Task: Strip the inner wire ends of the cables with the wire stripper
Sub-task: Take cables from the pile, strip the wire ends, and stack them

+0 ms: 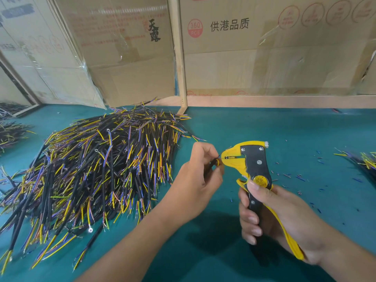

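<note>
Left hand (pixel 200 171) fingers pinch a cable (pixel 211 164) at the wire stripper (pixel 249 165), its handles gripped by right hand (pixel 270 216) fingers.

Cable pile (pixel 91 169) lies left of wire stripper (pixel 250 165) on table (pixel 305 129).

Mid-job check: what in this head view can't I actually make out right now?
- Cable: mostly hidden inside the left hand.
- Wire tip inside the stripper nose: too small to tell if stripped.
- Stripper handles: partly covered by the right hand.
- Right-side cable pile: cut off by the frame edge.
</note>
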The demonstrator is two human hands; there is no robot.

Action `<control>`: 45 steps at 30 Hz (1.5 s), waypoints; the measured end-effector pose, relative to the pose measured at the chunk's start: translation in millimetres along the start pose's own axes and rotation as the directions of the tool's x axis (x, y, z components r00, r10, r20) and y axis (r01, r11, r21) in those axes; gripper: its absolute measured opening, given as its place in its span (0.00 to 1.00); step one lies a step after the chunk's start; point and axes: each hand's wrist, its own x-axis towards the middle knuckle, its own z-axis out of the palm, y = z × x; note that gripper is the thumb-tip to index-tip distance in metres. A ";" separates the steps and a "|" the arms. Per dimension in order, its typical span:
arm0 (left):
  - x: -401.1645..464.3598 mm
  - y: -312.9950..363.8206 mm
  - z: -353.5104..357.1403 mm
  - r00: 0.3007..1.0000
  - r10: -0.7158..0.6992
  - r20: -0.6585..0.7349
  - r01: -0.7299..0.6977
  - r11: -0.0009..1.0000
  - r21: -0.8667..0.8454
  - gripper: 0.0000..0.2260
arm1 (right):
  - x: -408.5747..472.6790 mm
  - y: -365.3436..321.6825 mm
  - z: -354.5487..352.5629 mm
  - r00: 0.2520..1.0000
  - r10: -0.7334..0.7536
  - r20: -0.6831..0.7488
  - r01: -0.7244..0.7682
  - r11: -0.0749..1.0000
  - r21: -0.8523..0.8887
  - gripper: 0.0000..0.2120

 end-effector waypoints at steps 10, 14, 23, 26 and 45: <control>0.7 -0.3 -0.4 1.000 0.003 -0.007 -0.004 0.999 -0.034 0.11 | -1.3 -3.2 -3.3 0.992 -0.055 -0.115 0.044 0.995 -0.095 0.25; 4.0 -2.6 -6.8 0.999 0.012 -0.043 -0.013 1.000 -0.002 0.11 | -1.1 -10.1 -7.9 0.985 -0.075 -0.155 0.072 0.997 -0.026 0.23; 2.5 -2.4 -7.2 0.996 0.080 0.038 -0.086 0.980 0.178 0.07 | 3.5 -5.9 -14.0 0.997 -0.045 -0.069 0.046 0.999 0.007 0.22; 2.8 0.0 -8.9 0.996 0.081 0.025 -0.084 0.979 0.185 0.09 | 1.8 -5.3 -15.5 1.000 -0.013 -0.025 0.012 1.000 -0.023 0.20; 1.7 3.3 -9.3 0.999 0.038 0.028 -0.040 0.994 0.098 0.07 | -2.1 -9.1 -16.3 0.994 0.019 0.107 -0.013 0.998 -0.056 0.20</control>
